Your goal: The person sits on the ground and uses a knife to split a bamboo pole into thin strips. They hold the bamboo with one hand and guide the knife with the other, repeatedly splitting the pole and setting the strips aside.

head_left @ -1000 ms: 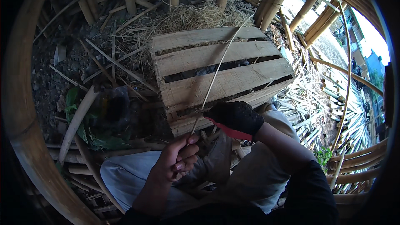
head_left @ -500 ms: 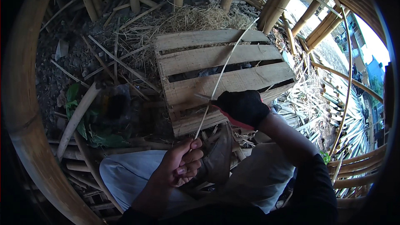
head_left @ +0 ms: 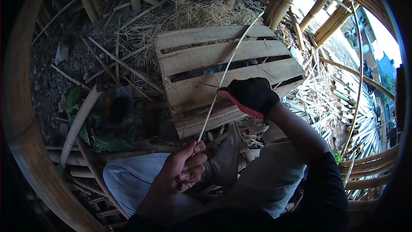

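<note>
My bare left hand (head_left: 187, 166) is closed in a pinch round the near end of a long, thin bamboo strip (head_left: 232, 56). The strip slants away up and to the right, across a slatted wooden crate (head_left: 193, 60), with a slight bend toward its far end. Over the crate's near slats, my right hand (head_left: 250, 96) wears a black and red glove and is shut on a knife. Only the thin knife blade (head_left: 209, 86) shows, crossing close by the strip; its handle is hidden in the glove. Whether blade and strip touch, I cannot tell.
A thick bamboo pole (head_left: 19, 107) curves along the left edge. Cut bamboo sticks (head_left: 79, 124) and green leaves (head_left: 107, 143) lie left of the crate, dry straw (head_left: 206, 15) behind it. Stacked bamboo (head_left: 358, 124) lies at right. My knees (head_left: 270, 180) are close below my hands.
My right hand, with the knife, has shifted a little farther from me along the strip. My left hand keeps its grip in nearly the same place.
</note>
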The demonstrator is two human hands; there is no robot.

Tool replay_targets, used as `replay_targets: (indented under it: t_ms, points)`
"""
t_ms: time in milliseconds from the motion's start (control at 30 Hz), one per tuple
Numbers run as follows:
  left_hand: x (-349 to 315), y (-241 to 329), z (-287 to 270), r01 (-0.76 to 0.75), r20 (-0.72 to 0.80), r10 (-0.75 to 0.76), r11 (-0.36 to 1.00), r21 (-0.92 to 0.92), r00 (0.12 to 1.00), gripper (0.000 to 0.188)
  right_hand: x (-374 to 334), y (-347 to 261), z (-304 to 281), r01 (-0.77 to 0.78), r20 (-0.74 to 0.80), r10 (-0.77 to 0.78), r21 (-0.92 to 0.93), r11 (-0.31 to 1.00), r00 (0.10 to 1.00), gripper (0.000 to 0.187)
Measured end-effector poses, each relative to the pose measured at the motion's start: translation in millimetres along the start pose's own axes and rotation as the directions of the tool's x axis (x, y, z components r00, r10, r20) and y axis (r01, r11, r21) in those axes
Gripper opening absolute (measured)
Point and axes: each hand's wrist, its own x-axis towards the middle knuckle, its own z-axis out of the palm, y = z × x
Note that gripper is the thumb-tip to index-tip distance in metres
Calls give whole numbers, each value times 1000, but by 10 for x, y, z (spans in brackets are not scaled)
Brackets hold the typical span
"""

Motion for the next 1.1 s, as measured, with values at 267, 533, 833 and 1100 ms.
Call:
replay_targets:
  t_ms: [267, 533, 833, 1100]
  points:
    - [47, -65, 24, 26, -53, -23, 997, 67, 998, 28, -129, -5, 83, -35, 53, 36, -11, 999, 998, 35]
    - [47, -57, 21, -14, -84, 15, 1000, 19, 996, 26, -138, -151, 56, -73, 107, 68, 45, 996, 992, 39]
    - [30, -51, 10, -4, -60, 4, 1000, 1, 998, 27, -126, -238, 53, -14, 139, 6, 62, 998, 990, 41]
    - [11, -14, 67, -38, -101, 43, 998, 49, 994, 25, -88, -168, 108, 43, 246, -59, 72, 996, 967, 32]
